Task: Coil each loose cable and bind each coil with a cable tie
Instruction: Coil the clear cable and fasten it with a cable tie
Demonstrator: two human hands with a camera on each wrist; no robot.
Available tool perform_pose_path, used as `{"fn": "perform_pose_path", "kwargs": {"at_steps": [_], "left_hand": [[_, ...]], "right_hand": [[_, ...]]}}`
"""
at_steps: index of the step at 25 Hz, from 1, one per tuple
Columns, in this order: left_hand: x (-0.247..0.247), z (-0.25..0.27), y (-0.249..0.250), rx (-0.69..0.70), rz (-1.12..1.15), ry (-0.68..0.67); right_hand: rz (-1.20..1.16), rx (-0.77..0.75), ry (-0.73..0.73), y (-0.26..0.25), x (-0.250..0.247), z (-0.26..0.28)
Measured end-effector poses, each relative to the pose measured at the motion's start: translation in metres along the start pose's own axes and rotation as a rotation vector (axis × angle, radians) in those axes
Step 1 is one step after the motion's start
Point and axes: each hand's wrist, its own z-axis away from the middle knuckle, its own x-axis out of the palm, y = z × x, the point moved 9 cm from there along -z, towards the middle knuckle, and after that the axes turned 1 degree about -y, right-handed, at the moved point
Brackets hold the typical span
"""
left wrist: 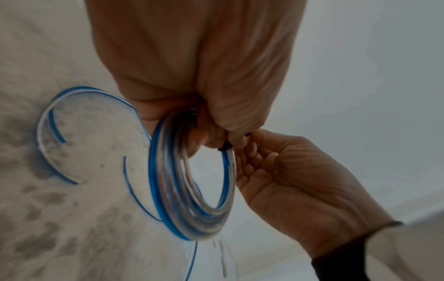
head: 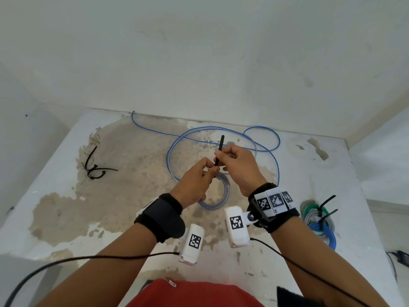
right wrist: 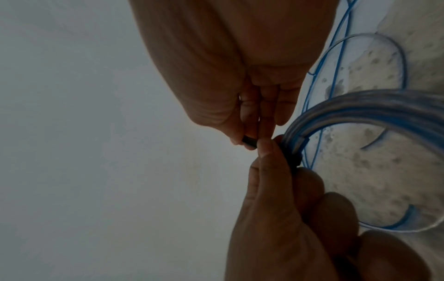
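A small coil of clear-and-blue cable (head: pixel 218 199) hangs above the table from my left hand (head: pixel 197 181), whose fingers curl round its top. A black cable tie (head: pixel 220 149) wraps the coil (left wrist: pixel 192 190) at that spot; its tail sticks up past my right hand (head: pixel 234 161), which pinches it just beside the left. In the right wrist view the tie's band (right wrist: pixel 294 157) crosses the coil (right wrist: pixel 360 106) under my left thumb. More blue cable (head: pixel 221 134) lies loose on the table behind the hands.
Spare black cable ties (head: pixel 94 168) lie at the table's left. Bound coils of green, grey and blue cable (head: pixel 321 220) sit at the right edge. The table (head: pixel 66 207) is white with worn brown patches; walls close it in behind and at the sides.
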Motion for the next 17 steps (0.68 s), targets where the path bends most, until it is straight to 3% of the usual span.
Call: {"fn": "perform_pose_path", "kwargs": {"at_steps": [3,6,9,14,17], "left_hand": [[0.002,0.003,0.009,0.053,-0.025,-0.001],[0.002,-0.003,0.010,0.017,0.003,-0.034],[-0.004,-0.008,0.005,-0.036,0.104,-0.084],[-0.017,-0.011,-0.008,-0.077,0.197,-0.044],[-0.018,-0.010,-0.015,-0.116,0.238,-0.070]], "right_hand": [[-0.068,0.026,-0.008,-0.005,-0.003,-0.004],[-0.153,0.106,-0.018,0.004,0.002,-0.013],[-0.182,0.167,-0.130,0.005,0.007,-0.014],[0.089,0.354,-0.403,0.038,0.014,0.026],[-0.031,0.352,-0.380,0.055,0.015,0.039]]}}
